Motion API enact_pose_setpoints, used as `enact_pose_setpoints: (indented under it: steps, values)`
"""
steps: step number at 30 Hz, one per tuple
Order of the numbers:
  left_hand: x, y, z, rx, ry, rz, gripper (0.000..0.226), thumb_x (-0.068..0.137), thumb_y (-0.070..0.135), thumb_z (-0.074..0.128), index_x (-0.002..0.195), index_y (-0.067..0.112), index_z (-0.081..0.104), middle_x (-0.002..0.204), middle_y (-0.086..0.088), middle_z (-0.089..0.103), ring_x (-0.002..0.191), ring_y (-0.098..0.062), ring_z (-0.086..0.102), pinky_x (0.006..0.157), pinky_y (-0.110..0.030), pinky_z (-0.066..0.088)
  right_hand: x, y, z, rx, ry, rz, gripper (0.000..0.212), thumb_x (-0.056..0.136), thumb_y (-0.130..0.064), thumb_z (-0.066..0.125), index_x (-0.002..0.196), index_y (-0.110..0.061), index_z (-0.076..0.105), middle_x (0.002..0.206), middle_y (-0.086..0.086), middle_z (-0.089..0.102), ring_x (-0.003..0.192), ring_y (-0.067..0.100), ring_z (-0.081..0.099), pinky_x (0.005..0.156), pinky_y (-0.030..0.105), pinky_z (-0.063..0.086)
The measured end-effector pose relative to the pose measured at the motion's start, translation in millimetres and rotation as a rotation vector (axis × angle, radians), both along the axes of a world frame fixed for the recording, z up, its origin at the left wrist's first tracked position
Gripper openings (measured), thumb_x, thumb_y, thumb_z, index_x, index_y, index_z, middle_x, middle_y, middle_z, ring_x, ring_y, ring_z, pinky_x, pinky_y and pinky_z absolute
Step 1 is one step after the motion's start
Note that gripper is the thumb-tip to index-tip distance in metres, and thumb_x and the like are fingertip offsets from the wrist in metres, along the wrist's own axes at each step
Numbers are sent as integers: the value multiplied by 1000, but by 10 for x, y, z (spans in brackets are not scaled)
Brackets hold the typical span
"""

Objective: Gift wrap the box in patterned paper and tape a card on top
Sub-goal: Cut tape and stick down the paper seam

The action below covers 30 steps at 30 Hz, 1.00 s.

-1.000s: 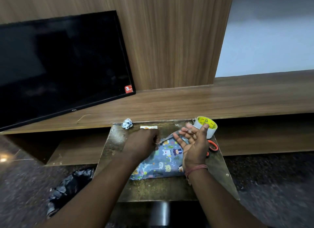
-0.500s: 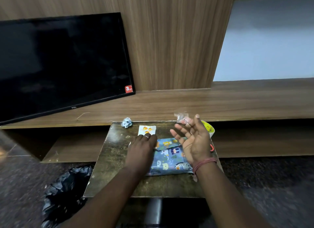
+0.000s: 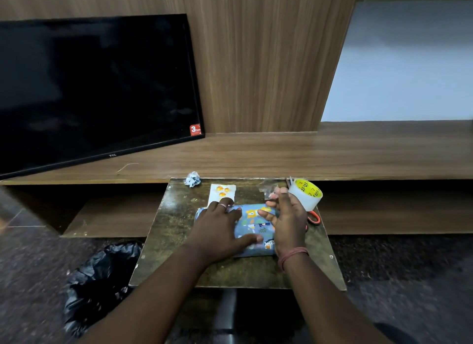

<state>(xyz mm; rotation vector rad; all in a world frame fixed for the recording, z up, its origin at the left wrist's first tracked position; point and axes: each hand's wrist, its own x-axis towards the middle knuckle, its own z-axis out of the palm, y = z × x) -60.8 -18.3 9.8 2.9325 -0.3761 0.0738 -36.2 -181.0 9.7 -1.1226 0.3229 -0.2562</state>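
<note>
L hand (image 3: 217,224) pressing flat, fingers straight, on wrapped box (image 3: 256,231); R hand (image 3: 286,220) hovering at box's right, pinching clear tape bit (image 3: 268,190); card (image 3: 222,193) lying just behind box.

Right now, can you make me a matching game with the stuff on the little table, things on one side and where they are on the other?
Things:
1. box
2. card
3. tape roll
4. scissors

Places:
A. far right corner of the table, standing on its edge
B. under the left hand, in the middle
C. just past the box, lying flat
D. orange handles peeking out behind the right hand

Pairs: 1-B, 2-C, 3-A, 4-D
</note>
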Motion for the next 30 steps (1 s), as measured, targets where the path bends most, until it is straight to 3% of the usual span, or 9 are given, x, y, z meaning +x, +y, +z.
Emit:
enact_pose_setpoints:
  steps: [3, 5, 7, 10, 14, 19, 21, 25, 30]
  values:
    - [-15, 29, 23, 102, 134, -35, 100, 73, 89, 57, 151, 28, 43, 170, -5, 19, 153, -29, 21, 119, -41, 25, -9, 8, 11, 33, -17, -14, 32, 103, -27, 55, 104, 3, 67, 95, 14, 62, 85, 23, 60, 63, 39, 62]
    - [-15, 41, -1, 41, 178, -49, 97, 76, 82, 63, 151, 24, 41, 171, -6, 16, 159, -30, 5, 126, -42, 10, 0, -1, 32, 75, 0, -8, 34, 103, -30, 55, 104, 2, 67, 95, 14, 63, 87, 25, 60, 72, 45, 63]
    - [-20, 20, -15, -11, 193, -52, 88, 79, 76, 67, 143, 21, 44, 171, -10, 18, 159, -30, 8, 128, -42, 5, 3, -43, 57, 133, 38, -2, 35, 103, -35, 55, 105, -2, 66, 94, 12, 63, 88, 25, 61, 85, 53, 60]
    - [-43, -39, -14, 7, 208, -42, 78, 83, 68, 67, 137, 17, 44, 170, -13, 18, 157, -29, 17, 128, -41, 7, -13, -183, 157, 243, 54, -5, 39, 102, -44, 53, 103, -6, 60, 95, 11, 63, 92, 25, 64, 89, 53, 59]
    - [-75, -109, -19, 84, 186, -19, 66, 93, 60, 61, 138, 15, 43, 170, -15, 19, 156, -32, 21, 127, -40, 11, -10, -377, 287, 307, 28, 0, 47, 101, -50, 50, 117, -5, 54, 94, 10, 66, 98, 27, 67, 85, 50, 60]
    - [-127, -112, -40, 12, 172, 24, 74, 85, 63, 68, 139, 19, 44, 165, -10, 32, 152, -30, 29, 118, -39, 29, 68, -428, 342, 289, 34, 54, 42, 101, -50, 50, 111, -9, 55, 102, 11, 66, 103, 28, 69, 81, 46, 60]
    - [-114, -89, -36, 3, 136, 29, 82, 81, 70, 68, 145, 25, 40, 160, -6, 40, 145, -28, 38, 113, -40, 33, 105, -417, 358, 257, 51, 84, 35, 103, -44, 51, 104, -9, 58, 101, 10, 64, 103, 29, 68, 84, 48, 60]
    - [-85, -105, -33, 134, 130, 28, 98, 83, 84, 48, 162, 40, 10, 165, -7, 26, 146, -31, 30, 115, -47, 26, 98, -316, 319, 43, 94, 224, 8, 100, -14, 57, 105, -11, 63, 92, 2, 70, 99, 25, 70, 97, 52, 54]
    - [-52, -201, -95, 203, 140, 76, 98, 76, 96, 32, 158, 53, 0, 162, -12, 23, 136, -36, 30, 109, -57, 25, 67, -229, 276, 94, 142, 221, 14, 100, -9, 51, 108, -12, 62, 104, 7, 68, 114, 28, 66, 97, 51, 54]
